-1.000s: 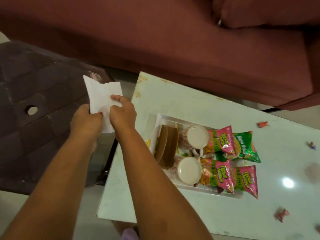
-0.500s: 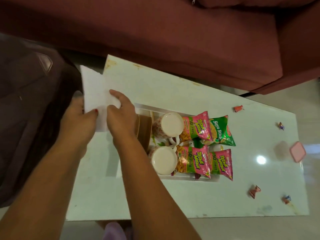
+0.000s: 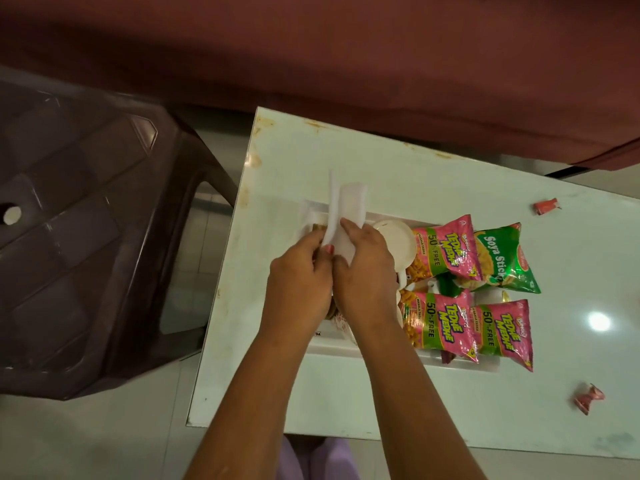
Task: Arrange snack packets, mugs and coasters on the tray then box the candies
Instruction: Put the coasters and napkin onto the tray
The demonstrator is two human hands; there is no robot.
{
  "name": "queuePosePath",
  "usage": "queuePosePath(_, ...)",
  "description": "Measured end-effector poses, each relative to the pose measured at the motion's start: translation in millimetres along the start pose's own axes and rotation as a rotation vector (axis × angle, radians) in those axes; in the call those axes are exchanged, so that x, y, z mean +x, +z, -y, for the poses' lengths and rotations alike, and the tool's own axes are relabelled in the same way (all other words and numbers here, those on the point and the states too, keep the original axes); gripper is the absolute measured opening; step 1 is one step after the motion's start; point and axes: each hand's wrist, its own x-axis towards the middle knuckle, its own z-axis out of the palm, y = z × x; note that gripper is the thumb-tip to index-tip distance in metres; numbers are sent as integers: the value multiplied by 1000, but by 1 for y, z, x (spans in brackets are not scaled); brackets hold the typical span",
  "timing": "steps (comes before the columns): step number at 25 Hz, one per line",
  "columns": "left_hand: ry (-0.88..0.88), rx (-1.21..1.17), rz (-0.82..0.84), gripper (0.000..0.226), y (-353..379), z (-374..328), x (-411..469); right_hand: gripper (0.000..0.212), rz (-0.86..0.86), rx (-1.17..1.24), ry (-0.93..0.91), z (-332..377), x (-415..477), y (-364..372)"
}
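As left hand (image 3: 298, 285) and right hand (image 3: 363, 275) pinch a white paper napkin (image 3: 346, 209) over the white rectangular tray (image 3: 330, 346), tray-arranging seems in hand; next, lay it flat.

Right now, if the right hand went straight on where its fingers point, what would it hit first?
The right hand pinches the white tissue, so that comes first. Beyond it, likely the far rim of the tray, then the table; height is hard to judge.
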Motion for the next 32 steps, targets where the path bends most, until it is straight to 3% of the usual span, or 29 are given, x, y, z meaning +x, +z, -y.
queuePosePath(5, -23, 94, -32, 27, 10, 16, -4, 29, 111, -224, -29, -8, -8, 13)
queuePosePath(13, -54, 214, -85, 24, 13, 25, 0, 31, 173, -334, -17, -14, -7, 22)
queuePosePath(19, -71, 244, -166, 12, 16, 29, 3, 21, 55, -464, -19, -15, -3, 28)
queuePosePath(32, -111, 140, -265, 21, 25, 34, -10, 21, 29, -357, -53, -23, -6, 25)
